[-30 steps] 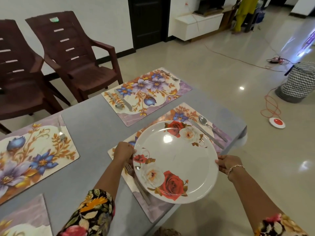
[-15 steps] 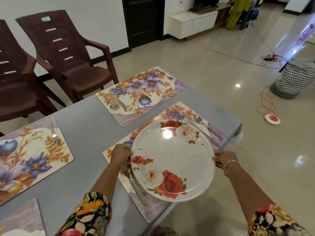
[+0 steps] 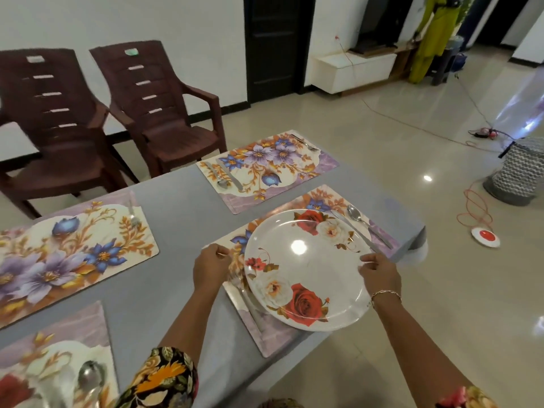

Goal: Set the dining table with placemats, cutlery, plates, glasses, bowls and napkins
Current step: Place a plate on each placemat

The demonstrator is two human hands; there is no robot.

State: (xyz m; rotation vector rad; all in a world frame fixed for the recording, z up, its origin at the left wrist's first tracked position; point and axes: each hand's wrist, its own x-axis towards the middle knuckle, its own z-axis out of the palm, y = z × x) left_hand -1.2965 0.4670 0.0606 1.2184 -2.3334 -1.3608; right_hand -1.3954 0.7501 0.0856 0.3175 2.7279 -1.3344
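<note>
A white plate with red and white roses [image 3: 306,269] lies on the near floral placemat [image 3: 265,340] at the right end of the grey table [image 3: 182,219]. My right hand [image 3: 379,273] holds the plate's right rim with curled fingers. Just left of the plate, my left hand [image 3: 210,266] hovers over the placemat's left edge, fingers loosely curled and apart from the rim. A fork [image 3: 244,293] lies partly under the plate's left side. On the right of the plate lie a knife [image 3: 353,231] and a spoon [image 3: 357,216].
Three more floral placemats with cutlery lie on the table: far [image 3: 265,169], left [image 3: 73,248] and bottom left [image 3: 88,375]. Two brown chairs [image 3: 159,113] stand behind the table. On the floor at the right are a zigzag basket [image 3: 521,175] and an orange cable.
The plate came down onto the near placemat and shifted slightly inward. My left hand let go of its rim and moved a little left. The right hand stays at the rim.
</note>
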